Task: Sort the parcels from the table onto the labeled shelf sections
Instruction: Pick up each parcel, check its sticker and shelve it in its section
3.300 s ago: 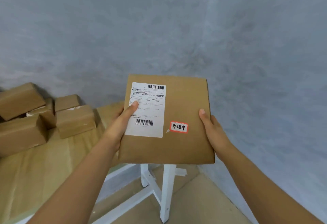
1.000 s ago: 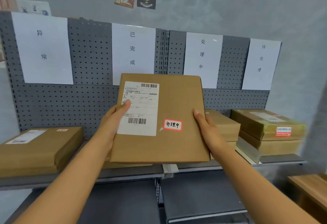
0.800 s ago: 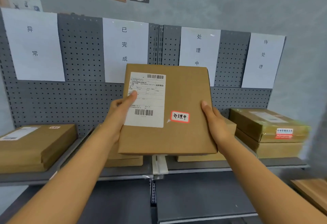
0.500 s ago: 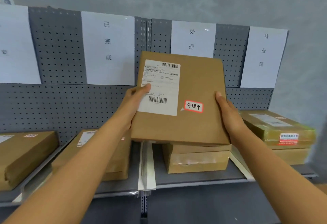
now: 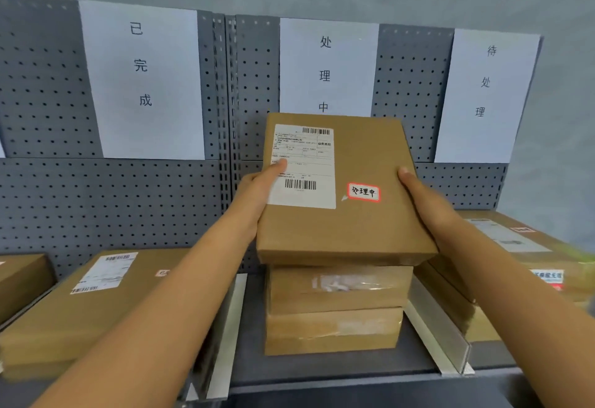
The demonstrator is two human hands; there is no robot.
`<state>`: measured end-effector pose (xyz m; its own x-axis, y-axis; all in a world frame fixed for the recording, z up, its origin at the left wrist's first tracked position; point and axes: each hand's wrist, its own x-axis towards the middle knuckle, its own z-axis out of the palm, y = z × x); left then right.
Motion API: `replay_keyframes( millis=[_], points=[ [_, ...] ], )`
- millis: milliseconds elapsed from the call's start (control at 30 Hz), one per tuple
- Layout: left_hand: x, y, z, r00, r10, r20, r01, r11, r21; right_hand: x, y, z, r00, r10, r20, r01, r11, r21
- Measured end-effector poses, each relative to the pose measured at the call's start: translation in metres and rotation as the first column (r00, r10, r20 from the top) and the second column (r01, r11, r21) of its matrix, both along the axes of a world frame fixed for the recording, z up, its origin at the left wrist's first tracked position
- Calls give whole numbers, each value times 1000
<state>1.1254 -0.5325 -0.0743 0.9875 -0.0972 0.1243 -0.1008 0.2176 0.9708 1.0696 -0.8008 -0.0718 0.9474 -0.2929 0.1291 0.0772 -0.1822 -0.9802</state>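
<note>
I hold a flat brown cardboard parcel (image 5: 363, 224) with a white shipping label and a red-framed sticker reading 处理中. My left hand (image 5: 257, 195) grips its left edge, thumb on the label. My right hand (image 5: 418, 195) grips its right edge. The parcel is tilted, its near edge just above a stack of two brown parcels (image 5: 335, 307) in the shelf section under the paper sign 处理中 (image 5: 326, 66). Whether it touches the stack I cannot tell.
A grey pegboard shelf (image 5: 322, 372) has metal dividers (image 5: 441, 333). The sign 已完成 (image 5: 141, 79) hangs over a parcel (image 5: 96, 304) at left. The sign 待处理 (image 5: 486, 92) hangs over stacked parcels (image 5: 515, 246) at right. Another parcel (image 5: 19, 278) sits at far left.
I turned from the table to the shelf and stepped closer. The parcel has moved right and down, from in front of the middle signs to just over the stack under the 处理中 sign.
</note>
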Motion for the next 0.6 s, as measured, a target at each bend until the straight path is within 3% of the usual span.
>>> replay_keyframes(
  millis=[300,467,600],
  points=[
    [34,-11,-3,980,145,-136,-124,981,148,57,-27,1,969,145,-200,-161,984,-69],
    [37,-17,-5,975,144,-170,-119,982,149,80,-30,0,952,144,-271,-204,957,-207],
    [42,-15,-9,967,155,-200,-116,974,196,95,-32,-3,921,187,-343,-265,944,-198]
  ],
)
